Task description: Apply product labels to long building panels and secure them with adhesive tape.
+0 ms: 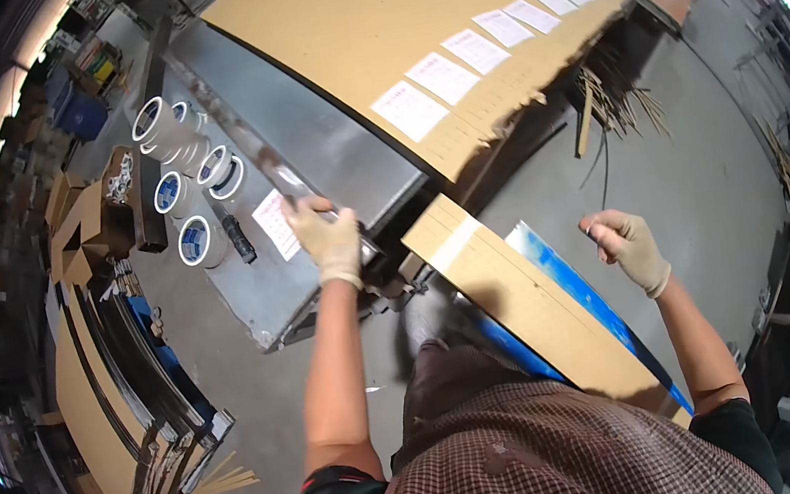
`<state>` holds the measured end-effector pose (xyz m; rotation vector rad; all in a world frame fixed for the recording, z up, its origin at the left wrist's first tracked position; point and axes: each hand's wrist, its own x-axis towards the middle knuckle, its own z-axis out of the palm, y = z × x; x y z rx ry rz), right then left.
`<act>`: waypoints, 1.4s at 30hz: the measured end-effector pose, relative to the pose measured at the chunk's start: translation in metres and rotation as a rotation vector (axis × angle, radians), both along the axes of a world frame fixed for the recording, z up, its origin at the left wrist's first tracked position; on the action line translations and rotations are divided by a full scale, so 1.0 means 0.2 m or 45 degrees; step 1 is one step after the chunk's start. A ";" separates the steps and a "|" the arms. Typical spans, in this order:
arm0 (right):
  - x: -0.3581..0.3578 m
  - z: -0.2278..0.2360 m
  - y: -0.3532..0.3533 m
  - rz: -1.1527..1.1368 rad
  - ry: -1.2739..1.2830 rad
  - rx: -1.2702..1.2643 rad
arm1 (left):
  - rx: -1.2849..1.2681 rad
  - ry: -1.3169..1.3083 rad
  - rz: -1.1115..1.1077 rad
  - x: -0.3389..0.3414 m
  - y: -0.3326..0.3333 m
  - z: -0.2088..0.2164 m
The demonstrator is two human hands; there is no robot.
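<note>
grey metal makes up the worktop (338,129), its sheen dulled and smudged. along it runs a long metal bar (238,133), its near end under the left hand (326,242), gloved, with fingers bent over the bar and gripping it. the right hand (633,252), also gloved, is raised on the other side, well apart from the bar; its fingers are curled in with the tips pressed together, and i cannot tell whether they pinch anything thin.

left of the bar sit white-rimmed rolls (170,192), a black cylinder (237,237) and a printed sheet (275,225) close by the left hand. across the bar's other side lies a broad brown board (442,8) with a ragged edge, bearing a slanting row of white papers (475,52). a narrow brown panel (523,295) lies between the hands, blue showing along its edges.

the floor (702,133) is smooth grey, with scrap strips (603,107) heaped on it; to the left stand an open cardboard box (94,224), stacked boards (82,392) and a blue bin (84,116).
</note>
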<state>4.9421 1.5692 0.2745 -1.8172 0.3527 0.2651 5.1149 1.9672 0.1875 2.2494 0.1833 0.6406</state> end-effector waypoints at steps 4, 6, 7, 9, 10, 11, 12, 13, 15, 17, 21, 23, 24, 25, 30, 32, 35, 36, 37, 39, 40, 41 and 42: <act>-0.31 0.25 0.00 -0.231 -0.185 0.263 | 0.452 -0.198 0.013 0.06 0.01 0.23; -0.60 0.32 -0.03 -0.245 -0.311 0.667 | 0.402 -0.041 -0.792 -0.17 -0.44 0.45; -0.77 0.33 0.02 -0.173 -0.410 1.110 | 0.182 0.422 -1.322 -0.34 -0.58 0.36; -1.16 0.18 -0.01 0.023 -0.303 1.359 | 1.216 0.103 -2.022 -0.98 -0.95 0.31; -1.31 0.14 0.05 0.136 -0.184 1.346 | 1.052 -0.289 -2.122 -1.20 -1.00 0.21; -1.46 0.09 0.12 0.240 -0.066 1.328 | 1.286 -0.180 -2.106 -1.34 -1.12 0.28; -1.62 0.03 0.24 0.106 0.034 1.319 | 1.410 -0.151 -2.077 -1.43 -1.20 0.31; -1.79 -0.04 0.35 -0.033 0.139 1.316 | 1.415 -0.185 -2.095 -1.47 -1.21 0.38; -2.10 -0.20 0.41 -0.563 -0.052 1.128 | 1.187 0.368 -2.288 -1.51 -1.21 0.52; -2.50 -0.22 0.20 -0.909 -0.554 1.162 | 1.101 0.321 -2.251 -1.59 -1.07 0.60; -3.02 0.30 -0.10 -1.195 -1.355 0.658 | 0.472 0.223 -2.394 -1.62 -0.61 0.64; -2.83 0.76 0.13 -1.490 -1.333 0.166 | 0.221 0.220 -2.452 -1.65 -0.41 0.65; -2.78 0.88 0.16 -1.374 -1.372 0.124 | 0.212 0.184 -2.380 -1.67 -0.29 0.60; -2.71 0.90 0.21 -1.242 -1.348 -0.015 | 0.252 0.017 -2.266 -1.67 -0.16 0.47; -2.23 0.29 0.66 0.029 -0.717 -1.423 | -0.266 0.004 -2.059 -1.90 0.00 0.60; -1.90 0.20 0.88 0.144 -0.084 -0.322 | -0.286 0.046 -1.847 -1.95 0.07 0.68; -1.54 -0.03 1.19 0.352 -0.689 -0.199 | -0.401 0.374 -1.634 -2.00 0.26 0.05; -1.55 -0.05 1.21 0.382 -0.700 -0.184 | -0.340 0.329 -1.576 -2.04 0.31 0.05; -1.52 -0.05 1.20 0.426 -0.744 -0.181 | -0.269 0.249 -1.510 -2.04 0.31 0.07; -1.54 0.15 1.24 0.430 -0.629 -0.053 | -0.206 0.179 -1.540 -2.10 0.37 0.10; -1.53 0.11 1.25 0.445 -0.573 0.036 | -0.145 0.079 -1.594 -2.09 0.38 0.11; -1.52 0.04 1.26 0.468 -0.528 0.130 | -0.116 0.060 -1.560 -2.12 0.41 0.06; -1.51 -0.11 1.26 0.574 -0.489 0.032 | -0.138 0.271 -1.499 -2.21 0.43 -0.05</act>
